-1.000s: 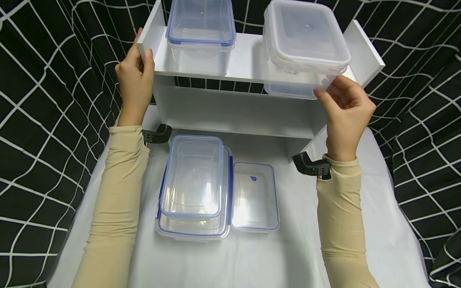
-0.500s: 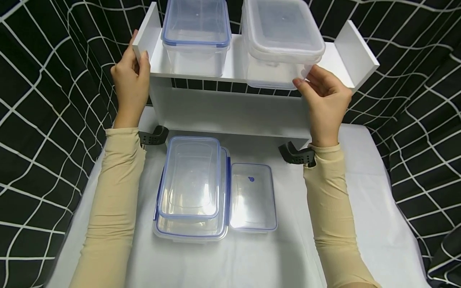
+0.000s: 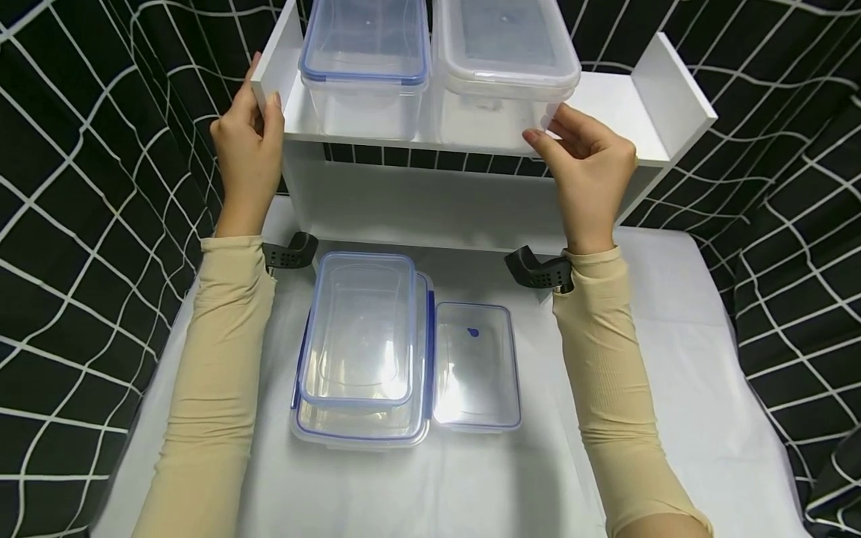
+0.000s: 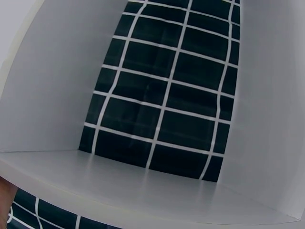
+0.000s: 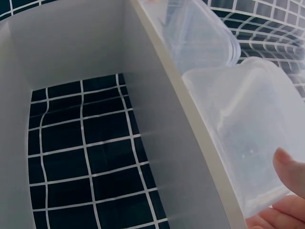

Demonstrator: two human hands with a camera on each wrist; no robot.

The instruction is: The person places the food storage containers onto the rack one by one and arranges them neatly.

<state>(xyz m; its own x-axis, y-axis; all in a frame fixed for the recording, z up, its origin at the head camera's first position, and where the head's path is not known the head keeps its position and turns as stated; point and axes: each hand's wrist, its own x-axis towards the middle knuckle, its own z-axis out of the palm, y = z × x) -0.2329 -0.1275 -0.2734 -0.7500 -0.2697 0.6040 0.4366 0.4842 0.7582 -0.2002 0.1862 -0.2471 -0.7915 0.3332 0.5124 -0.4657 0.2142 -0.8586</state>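
Note:
On the upper board of a white shelf (image 3: 430,202) stand two clear food containers. My right hand (image 3: 592,175) pinches the front right corner of the one with the frosted white lid (image 3: 507,41). In the right wrist view, thumb and fingers sit at the corner of this white-lidded container (image 5: 248,129). Just left of it, nearly touching, is the blue-rimmed container (image 3: 366,108). My left hand (image 3: 249,153) grips the shelf's left side panel (image 3: 277,56), thumb on the inner side. Only a sliver of that hand shows in the left wrist view.
Below, on the white cloth, a blue-rimmed lid or shallow box (image 3: 359,329) lies on a larger blue-clipped one (image 3: 359,426). A smaller blue-rimmed flat box (image 3: 476,366) lies beside them. Black netted curtains (image 3: 800,299) flank both sides. The shelf's right side panel (image 3: 676,97) stands upright.
My right hand has moved the white-lidded container leftward and back on the upper board, closer to the blue-rimmed one. It overhung the front edge before. My left hand has kept its grip.

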